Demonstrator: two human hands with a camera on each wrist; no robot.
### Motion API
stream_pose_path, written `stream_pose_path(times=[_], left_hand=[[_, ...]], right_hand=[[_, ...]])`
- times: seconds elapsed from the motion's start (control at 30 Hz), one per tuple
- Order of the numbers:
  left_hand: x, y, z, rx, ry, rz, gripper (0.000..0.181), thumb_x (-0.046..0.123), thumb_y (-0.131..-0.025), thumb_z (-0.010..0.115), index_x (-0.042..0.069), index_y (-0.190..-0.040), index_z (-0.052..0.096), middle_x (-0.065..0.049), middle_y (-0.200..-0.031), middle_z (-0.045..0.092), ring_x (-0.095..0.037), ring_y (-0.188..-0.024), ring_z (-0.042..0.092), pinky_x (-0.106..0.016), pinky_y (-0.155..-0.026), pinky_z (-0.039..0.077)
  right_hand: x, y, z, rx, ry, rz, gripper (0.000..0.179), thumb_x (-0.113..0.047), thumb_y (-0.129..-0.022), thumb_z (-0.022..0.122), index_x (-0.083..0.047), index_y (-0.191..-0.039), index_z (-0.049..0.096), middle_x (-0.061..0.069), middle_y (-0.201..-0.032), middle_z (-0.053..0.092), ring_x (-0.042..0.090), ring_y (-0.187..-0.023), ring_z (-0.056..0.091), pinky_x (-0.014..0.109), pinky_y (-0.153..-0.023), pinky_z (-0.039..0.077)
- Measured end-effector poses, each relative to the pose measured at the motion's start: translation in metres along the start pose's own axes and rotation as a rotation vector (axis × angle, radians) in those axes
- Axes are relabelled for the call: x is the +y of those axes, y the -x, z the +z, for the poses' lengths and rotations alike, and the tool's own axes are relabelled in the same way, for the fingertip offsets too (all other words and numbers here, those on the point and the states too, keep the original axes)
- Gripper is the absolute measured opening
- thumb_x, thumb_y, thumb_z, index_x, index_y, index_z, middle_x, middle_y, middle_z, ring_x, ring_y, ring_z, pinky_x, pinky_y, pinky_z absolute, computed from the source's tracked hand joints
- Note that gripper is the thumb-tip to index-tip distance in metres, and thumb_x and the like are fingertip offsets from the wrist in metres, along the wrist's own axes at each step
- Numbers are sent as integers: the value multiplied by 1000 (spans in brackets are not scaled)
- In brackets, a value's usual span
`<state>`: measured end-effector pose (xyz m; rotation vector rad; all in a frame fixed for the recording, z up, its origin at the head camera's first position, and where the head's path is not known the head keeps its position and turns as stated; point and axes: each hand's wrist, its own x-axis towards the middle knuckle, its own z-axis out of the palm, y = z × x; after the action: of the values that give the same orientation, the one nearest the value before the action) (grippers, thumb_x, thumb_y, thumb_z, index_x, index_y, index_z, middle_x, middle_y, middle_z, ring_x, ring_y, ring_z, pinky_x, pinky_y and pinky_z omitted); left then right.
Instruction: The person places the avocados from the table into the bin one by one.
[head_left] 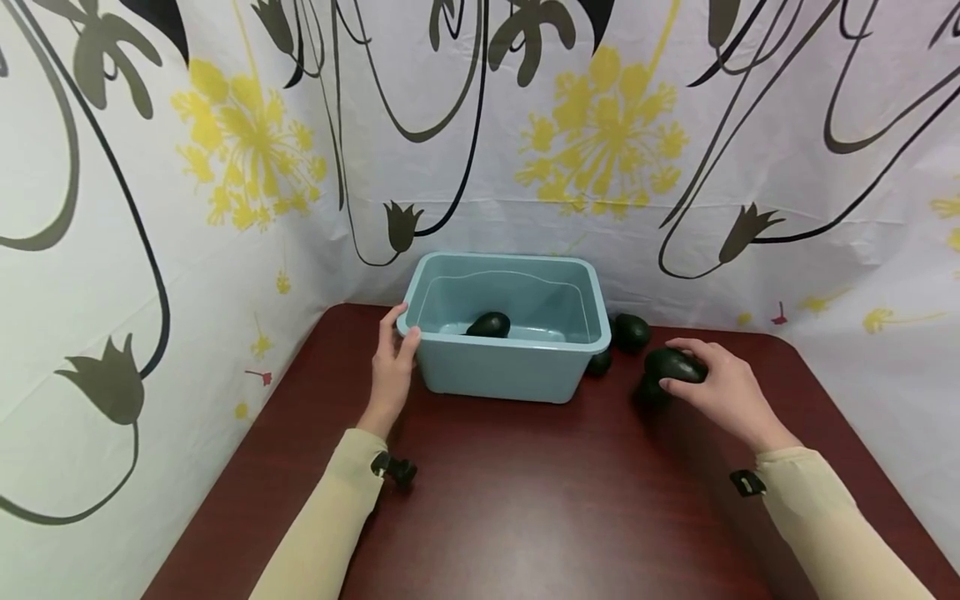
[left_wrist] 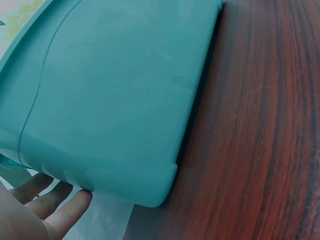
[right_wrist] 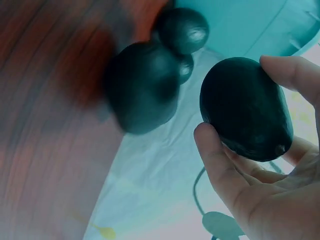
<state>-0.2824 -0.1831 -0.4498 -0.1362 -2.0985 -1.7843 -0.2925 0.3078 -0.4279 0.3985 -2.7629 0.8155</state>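
Observation:
My left hand point(head_left: 392, 371) holds the front left corner of a light blue plastic tub point(head_left: 495, 371), its fingers point(left_wrist: 70, 205) against the wall in the left wrist view. One dark green avocado point(head_left: 489, 324) lies inside the tub. My right hand point(head_left: 723, 387) grips another avocado point(right_wrist: 247, 107) between thumb and fingers, to the right of the tub. Just below and partly behind it in the head view is an avocado point(right_wrist: 142, 87) on the table. Two more sit by the tub's right side, one farther back point(head_left: 630, 332) and one partly hidden by the tub point(head_left: 599, 362).
The dark red wooden table point(head_left: 510, 500) extends toward me in front of the tub. White cloth point(head_left: 465, 183) with yellow and grey plant prints hangs behind the table and along both sides. Dark straps point(head_left: 393, 468) sit at both wrists.

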Motion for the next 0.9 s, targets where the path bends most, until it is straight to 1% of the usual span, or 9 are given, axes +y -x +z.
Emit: stream_pose_path(times=[0.2, 0.4, 0.63, 0.77, 0.9], left_hand=[[0, 0, 0, -9, -6, -12, 54, 42, -103, 55, 31, -153, 37, -15, -148, 46, -28, -120, 52, -64, -94, 46], [1, -1, -1, -9, -1, -17, 53, 43, -103, 56, 33, -152, 38, -17, -146, 47, -29, -120, 52, -64, -93, 46], [1, -1, -2, -14, 5, -21, 54, 44, -102, 56, 32, -152, 38, -17, -144, 49, -29, -119, 52, -63, -93, 47], [0, -1, -4, -20, 12, -22, 55, 44, -102, 57, 32, -152, 38, -17, -146, 47, -29, -120, 52, -64, -93, 47], [-1, -2, -5, -27, 11, -21, 56, 44, -102, 56, 31, -153, 37, -17, -147, 46, -29, -121, 52, -64, -93, 46]], right_hand=[[-14, 4, -4, 1, -18, -10, 58, -42, -86, 80, -23, -137, 59, 8, -125, 55, 29, -106, 53, 49, -80, 44], [-26, 5, -7, 19, -13, -34, 59, -40, -85, 81, -24, -138, 60, 7, -124, 53, 29, -104, 53, 48, -78, 44], [-38, 5, -9, 58, -27, -56, 57, -40, -85, 82, -29, -136, 60, 0, -124, 54, 23, -103, 52, 45, -78, 43], [-44, 6, -8, 73, -42, -51, 56, -44, -85, 81, -33, -136, 60, -3, -123, 55, 21, -102, 52, 41, -78, 43], [-49, 7, -8, 90, -59, -47, 57, -47, -84, 80, -36, -136, 59, -5, -123, 57, 17, -101, 53, 34, -77, 43]])
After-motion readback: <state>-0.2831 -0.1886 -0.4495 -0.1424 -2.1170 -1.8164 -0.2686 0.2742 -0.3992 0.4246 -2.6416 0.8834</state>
